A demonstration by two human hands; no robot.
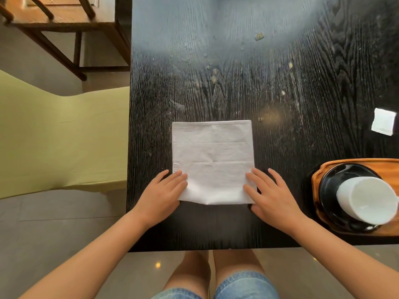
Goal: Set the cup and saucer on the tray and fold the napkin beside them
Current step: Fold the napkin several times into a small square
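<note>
A white napkin [212,160] lies flat on the dark table, a near-square with two crease lines across it. My left hand [163,192] rests flat on its near left corner, fingers together and extended. On the near right corner my right hand [269,194] lies with its fingers spread. Neither hand grips anything. At the right edge a white cup [367,200] stands on a black saucer [330,190], which sits on a wooden tray [317,175]. The tray is partly cut off by the frame.
The dark wood-grain table [237,83] has crumbs and smears on its far part. A small white folded object [383,124] lies at the right edge. A green chair [60,134] and a wooden chair [64,22] stand to the left.
</note>
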